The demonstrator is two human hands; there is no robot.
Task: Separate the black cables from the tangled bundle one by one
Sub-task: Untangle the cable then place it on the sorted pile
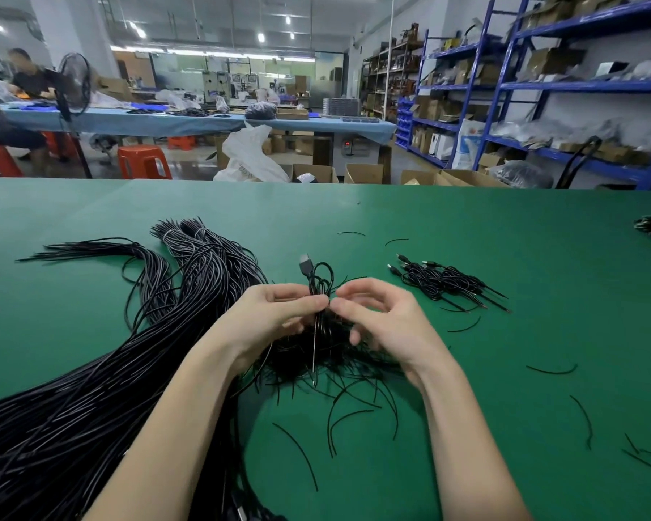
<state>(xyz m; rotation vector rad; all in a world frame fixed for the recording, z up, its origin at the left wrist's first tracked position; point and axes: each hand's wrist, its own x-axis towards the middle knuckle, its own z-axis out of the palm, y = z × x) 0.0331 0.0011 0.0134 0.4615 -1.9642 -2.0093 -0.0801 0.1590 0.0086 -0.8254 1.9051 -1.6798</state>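
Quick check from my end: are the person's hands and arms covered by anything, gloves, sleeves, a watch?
No. Both the left hand and the right hand are bare, with no gloves, rings or watch in view. Both forearms are uncovered down to the frame's bottom edge; no sleeve shows.

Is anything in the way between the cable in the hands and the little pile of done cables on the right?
Nothing visible is. Only bare green mat lies between the looped cable and the small pile.

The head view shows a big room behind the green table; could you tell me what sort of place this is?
Probably a cable assembly workshop: blue metal shelving stacked with cardboard boxes, a long blue-covered workbench, and large bundles of black cables.
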